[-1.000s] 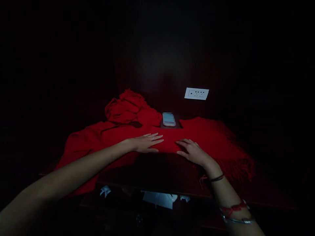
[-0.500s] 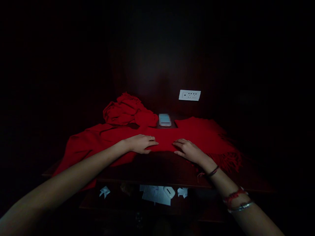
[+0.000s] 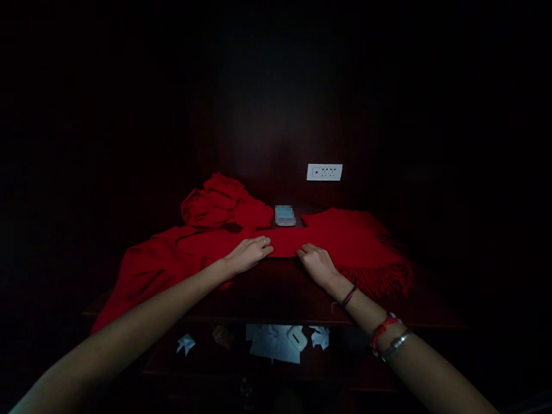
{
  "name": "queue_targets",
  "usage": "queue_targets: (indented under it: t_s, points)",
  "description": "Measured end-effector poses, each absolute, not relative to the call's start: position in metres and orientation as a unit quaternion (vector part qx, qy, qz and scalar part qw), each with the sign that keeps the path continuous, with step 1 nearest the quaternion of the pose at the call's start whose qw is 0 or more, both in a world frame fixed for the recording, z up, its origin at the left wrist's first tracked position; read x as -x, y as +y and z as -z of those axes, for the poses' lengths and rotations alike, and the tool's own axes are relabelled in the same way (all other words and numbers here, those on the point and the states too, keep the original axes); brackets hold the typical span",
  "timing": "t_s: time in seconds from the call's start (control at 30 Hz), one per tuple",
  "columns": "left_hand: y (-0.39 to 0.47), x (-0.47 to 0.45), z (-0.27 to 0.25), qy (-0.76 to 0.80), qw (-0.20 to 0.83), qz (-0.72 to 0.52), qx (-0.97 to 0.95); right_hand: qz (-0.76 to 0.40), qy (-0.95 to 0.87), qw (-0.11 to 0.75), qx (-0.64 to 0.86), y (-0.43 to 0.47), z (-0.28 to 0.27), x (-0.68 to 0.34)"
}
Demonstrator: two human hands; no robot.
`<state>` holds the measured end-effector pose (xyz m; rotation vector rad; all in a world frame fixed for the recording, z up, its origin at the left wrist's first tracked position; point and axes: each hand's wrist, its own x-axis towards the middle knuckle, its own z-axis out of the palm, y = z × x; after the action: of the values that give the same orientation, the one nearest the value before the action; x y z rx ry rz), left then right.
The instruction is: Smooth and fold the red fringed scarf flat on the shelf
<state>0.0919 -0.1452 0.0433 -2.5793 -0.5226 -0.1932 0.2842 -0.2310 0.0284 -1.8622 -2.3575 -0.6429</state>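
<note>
A red fringed scarf [image 3: 287, 241] lies across the dark tabletop, folded into a narrow band in the middle. My left hand [image 3: 250, 253] has its fingers curled on the near edge of that band. A short way to the right, my right hand [image 3: 314, 260] pinches the same edge, its fingers bent. To the right the scarf widens and ends in a fringe [image 3: 383, 279] that lies toward the table's front. On the left its cloth spreads in loose folds, some of it behind my left forearm. A bunched heap of red cloth [image 3: 215, 201] rises at the back left.
A phone-like device [image 3: 285, 215] with a lit, blurred screen lies behind the band. On the back wall is a white socket plate [image 3: 324, 172]. The lower shelf holds printed paper [image 3: 271, 345], a white case [image 3: 297, 338] and crumpled tissues [image 3: 186, 344]. The surroundings are very dark.
The fingers of both hands, stretched out before, are now curled in on the scarf's near edge. My right hand has shifted slightly left. The view has tilted a little.
</note>
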Motion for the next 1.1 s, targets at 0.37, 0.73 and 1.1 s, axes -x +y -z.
queue_targets:
  t_s: [0.37,0.73,1.1]
  points:
    - [-0.140,-0.043,-0.047,-0.306,0.311,0.044,0.899,0.221,-0.768,0.025,0.600,-0.234,-0.025,-0.294]
    - [-0.100,0.024,-0.133,-0.523,0.381,0.138,0.750,0.226,-0.710,0.125,0.655,-0.233,-0.042,-0.323]
    - [-0.154,-0.021,-0.099,-0.547,0.221,-0.089,0.802,0.184,-0.802,0.062,0.564,-0.230,-0.021,-0.312]
